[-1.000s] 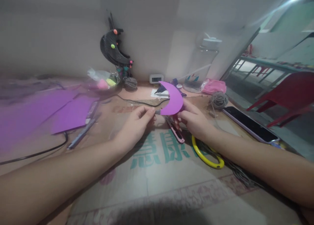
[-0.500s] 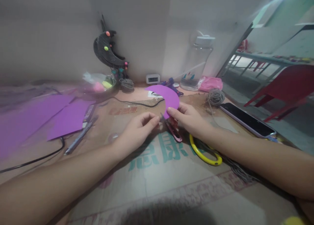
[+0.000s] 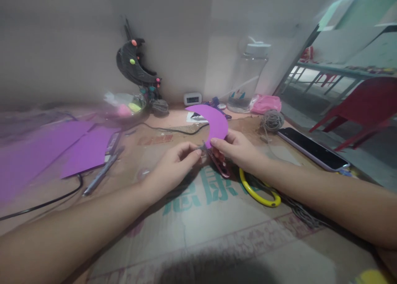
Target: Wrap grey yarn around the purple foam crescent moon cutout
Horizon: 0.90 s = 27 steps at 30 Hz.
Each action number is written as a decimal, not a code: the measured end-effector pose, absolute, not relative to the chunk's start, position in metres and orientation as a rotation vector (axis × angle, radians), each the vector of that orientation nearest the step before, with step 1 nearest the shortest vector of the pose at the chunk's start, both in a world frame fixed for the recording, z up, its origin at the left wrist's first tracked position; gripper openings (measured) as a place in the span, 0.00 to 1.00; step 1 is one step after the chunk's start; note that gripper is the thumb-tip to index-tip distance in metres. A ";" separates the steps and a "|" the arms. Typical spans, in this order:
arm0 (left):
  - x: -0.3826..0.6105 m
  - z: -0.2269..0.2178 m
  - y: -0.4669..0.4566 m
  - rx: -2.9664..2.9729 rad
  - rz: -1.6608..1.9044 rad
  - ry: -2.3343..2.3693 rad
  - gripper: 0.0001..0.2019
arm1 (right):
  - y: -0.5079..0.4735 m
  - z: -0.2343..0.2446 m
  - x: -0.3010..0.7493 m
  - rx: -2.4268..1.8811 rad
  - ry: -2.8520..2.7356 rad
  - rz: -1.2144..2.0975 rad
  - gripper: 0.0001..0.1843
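Note:
My right hand [image 3: 237, 149] pinches the lower end of a purple paper crescent [image 3: 217, 120] between thumb and fingers, holding it up above the cardboard. Close to that end, my left hand [image 3: 180, 160] has thumb and forefinger pressed together on what looks like a bit of grey yarn [image 3: 202, 145]. Below the crescent shows a slim pink-edged tool [image 3: 223, 171], partly covered by my right fingers; its kind is unclear. A yellow loop-shaped handle [image 3: 259, 197] lies under my right forearm.
Purple sheets [image 3: 83, 149] and a pen [image 3: 102, 174] lie at left. A phone [image 3: 313, 147] and a grey yarn ball [image 3: 273, 120] are at right. Behind stand a clear bottle [image 3: 248, 77], a small digital clock [image 3: 192, 99] and a bowl [image 3: 141, 106]. A black crescent ornament [image 3: 132, 65] hangs on the wall.
My left fingertips have closed up beside the crescent's lower end, and grey yarn now shows there. The crescent has shifted and tilted slightly in my right hand.

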State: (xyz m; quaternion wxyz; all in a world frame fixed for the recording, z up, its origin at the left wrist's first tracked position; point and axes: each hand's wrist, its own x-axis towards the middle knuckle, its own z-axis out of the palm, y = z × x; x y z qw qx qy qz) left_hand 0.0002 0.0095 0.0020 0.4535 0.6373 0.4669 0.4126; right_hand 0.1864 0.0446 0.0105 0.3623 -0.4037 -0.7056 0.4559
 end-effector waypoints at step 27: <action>-0.005 -0.005 0.010 1.748 0.941 1.170 0.11 | 0.046 0.015 0.183 -1.052 -1.916 1.226 0.13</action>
